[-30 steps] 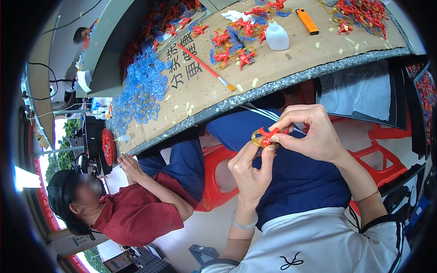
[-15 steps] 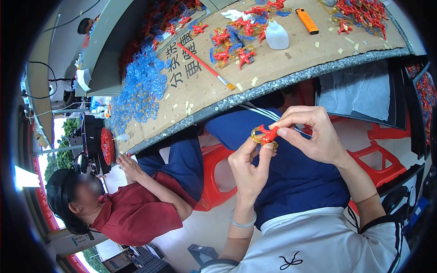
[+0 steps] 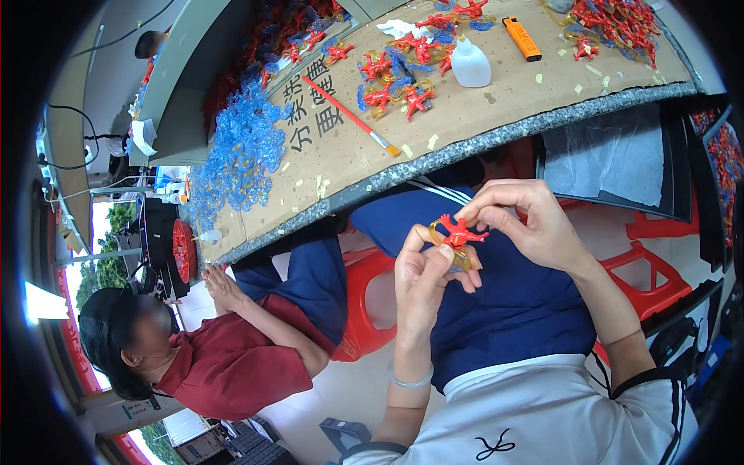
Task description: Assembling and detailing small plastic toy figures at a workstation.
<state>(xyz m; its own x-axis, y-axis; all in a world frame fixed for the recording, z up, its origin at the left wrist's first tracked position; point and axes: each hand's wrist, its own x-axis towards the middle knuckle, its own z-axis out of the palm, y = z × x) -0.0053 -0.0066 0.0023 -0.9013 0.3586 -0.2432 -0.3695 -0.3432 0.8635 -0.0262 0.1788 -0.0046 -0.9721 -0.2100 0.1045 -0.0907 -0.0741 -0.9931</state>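
Note:
Over my lap, a small red plastic toy figure (image 3: 459, 232) with a clear yellow ring is pinched between the thumb and fingers of my left hand (image 3: 425, 275). Its limbs stick out toward the right, and part of its lower side is behind my left fingers. My right hand (image 3: 531, 229) is at the figure's upper right edge, with bent thumb and forefinger closed in a pinch there. The exact contact of those fingertips is partly hidden.
The cardboard-covered bench (image 3: 341, 174) holds a heap of clear blue pieces (image 3: 240, 147), red figures (image 3: 377, 97), a paintbrush (image 3: 353, 116), a white bottle (image 3: 470, 63) and an orange lighter (image 3: 521, 39). A co-worker in a red shirt (image 3: 240, 356) sits at left. An open drawer (image 3: 612, 159) is under the bench.
My right fingers have shifted slightly up off the figure's front, so more of it shows. My left hand has turned a little, and its fingers now show beneath the figure.

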